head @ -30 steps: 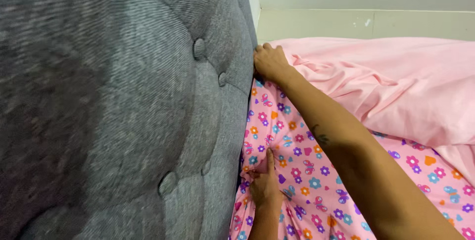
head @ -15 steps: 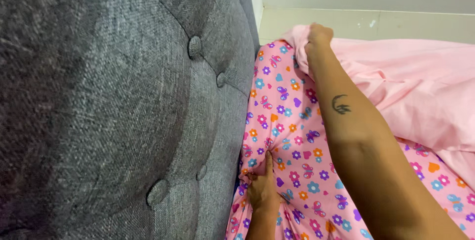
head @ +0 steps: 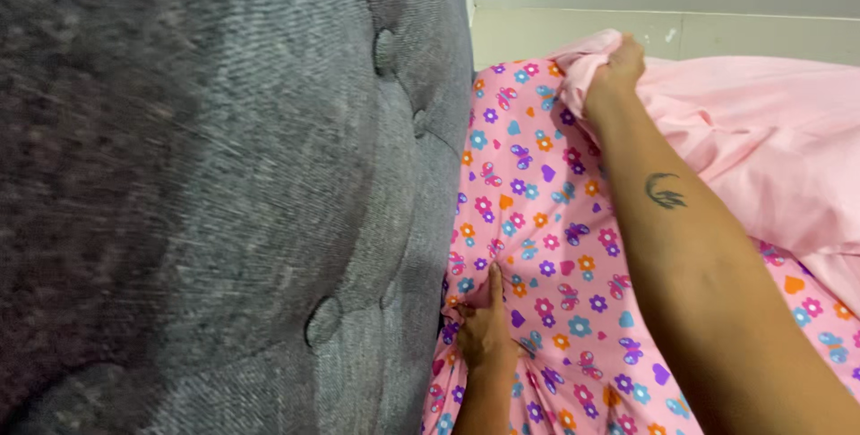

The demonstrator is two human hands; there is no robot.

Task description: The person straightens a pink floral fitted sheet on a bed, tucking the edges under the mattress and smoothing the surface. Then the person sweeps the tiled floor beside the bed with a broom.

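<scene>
The left hand [head: 486,332] sits low in the picture, at about 6 o'clock. It presses down on the flowery pink sheet [head: 546,247], right beside the big grey headboard [head: 224,193]. Its fingers are close together and pinch a small fold of the sheet at the edge where the sheet meets the headboard. The right hand [head: 614,72] is up high, at about 1 o'clock. Its grip is closed tight on a bunch of the plain pink blanket [head: 761,148], and it holds that corner up off the sheet. The right arm runs across the sheet from 5 o'clock up to the hand, and it has a small dark tattoo [head: 666,190]. The flowery sheet covers the bed in the middle. The plain blanket lies in a heap at 3 o'clock. A pale wall [head: 663,5] is at 12 o'clock.
</scene>
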